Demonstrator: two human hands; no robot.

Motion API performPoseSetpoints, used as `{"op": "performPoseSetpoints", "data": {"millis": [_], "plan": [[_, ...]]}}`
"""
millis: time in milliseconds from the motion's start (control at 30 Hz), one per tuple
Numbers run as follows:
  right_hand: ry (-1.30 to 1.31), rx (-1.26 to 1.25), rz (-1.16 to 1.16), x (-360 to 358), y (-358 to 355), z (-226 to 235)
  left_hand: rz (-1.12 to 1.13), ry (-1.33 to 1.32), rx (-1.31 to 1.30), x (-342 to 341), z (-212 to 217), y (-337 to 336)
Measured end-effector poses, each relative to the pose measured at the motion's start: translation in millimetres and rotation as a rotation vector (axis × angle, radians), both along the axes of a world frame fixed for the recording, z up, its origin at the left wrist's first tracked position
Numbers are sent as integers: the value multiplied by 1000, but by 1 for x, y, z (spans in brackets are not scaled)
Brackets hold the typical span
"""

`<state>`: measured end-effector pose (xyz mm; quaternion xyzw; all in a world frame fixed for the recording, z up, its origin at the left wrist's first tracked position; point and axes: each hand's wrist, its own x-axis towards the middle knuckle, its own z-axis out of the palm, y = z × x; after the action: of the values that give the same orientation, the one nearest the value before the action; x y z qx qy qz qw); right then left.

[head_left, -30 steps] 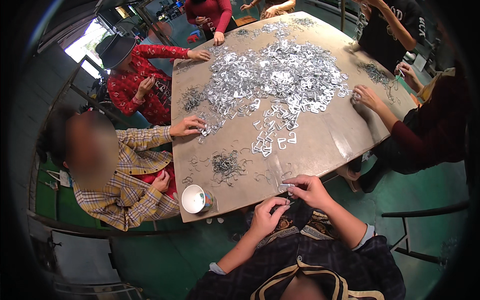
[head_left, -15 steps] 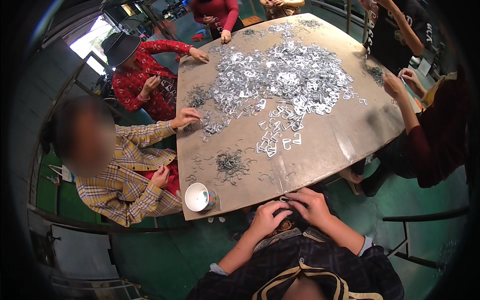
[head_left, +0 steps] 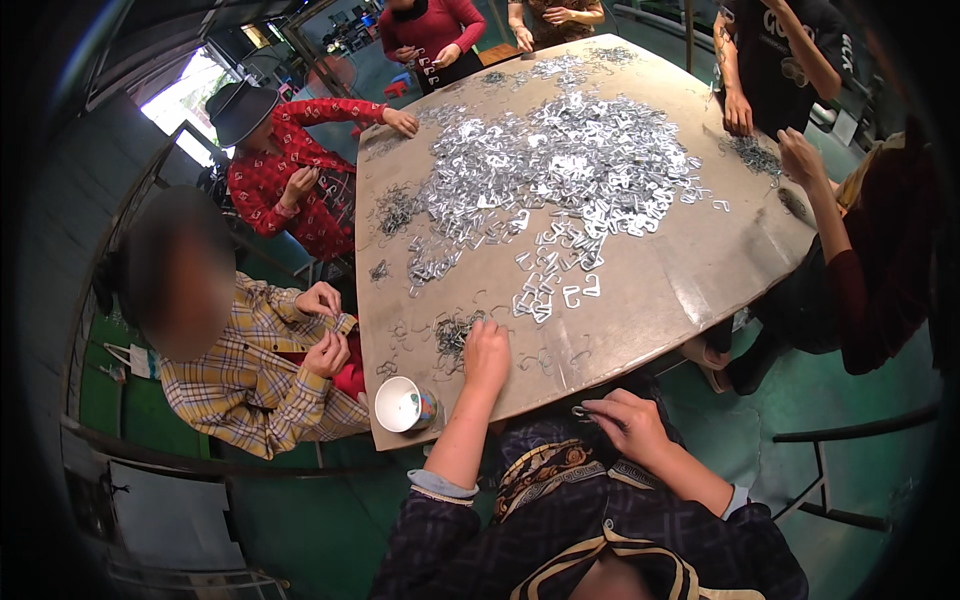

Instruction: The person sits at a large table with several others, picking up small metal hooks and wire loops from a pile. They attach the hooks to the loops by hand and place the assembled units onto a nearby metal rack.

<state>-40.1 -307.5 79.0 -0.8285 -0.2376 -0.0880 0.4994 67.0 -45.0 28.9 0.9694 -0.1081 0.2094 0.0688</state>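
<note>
My left hand (head_left: 487,355) reaches over the table's near edge to a small heap of thin, dark wire clips (head_left: 453,334). Its fingers are bent together at the heap's right side; the tips are hidden, so what they pinch cannot be seen. Off the table edge, above my lap, my right hand (head_left: 632,424) pinches a small silver metal hook (head_left: 580,411) between thumb and fingers. Similar flat silver hooks form a wide pile (head_left: 600,165) over the middle of the table, with a loose group (head_left: 540,290) trailing toward me.
A white paper cup (head_left: 428,408) stands at the near left corner of the brown-covered table (head_left: 650,300). Co-workers sit or stand around it; one in a yellow plaid shirt (head_left: 270,370) is close on my left. More wire heaps (head_left: 397,208) lie along the edges.
My left hand has left my right hand and moved up-left onto the wire heap. My right hand stays near my lap. The plaid-sleeved person has drawn a hand back from the table.
</note>
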Motion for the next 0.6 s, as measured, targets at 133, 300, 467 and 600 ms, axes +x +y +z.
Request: {"op": "performPoseSetpoints", "data": {"millis": [133,300,467,600], "plan": [[12,17,1,-3,0,-3,-20,177,179,-2,9,-2],[38,44,13,-5,3,-7,-173,315,-122,-26,27,3],[58,57,44,-4,5,-12,-5,340,-345,-39,20,29],[84,46,54,-3,7,-12,-48,211,-325,-47,18,34]]}}
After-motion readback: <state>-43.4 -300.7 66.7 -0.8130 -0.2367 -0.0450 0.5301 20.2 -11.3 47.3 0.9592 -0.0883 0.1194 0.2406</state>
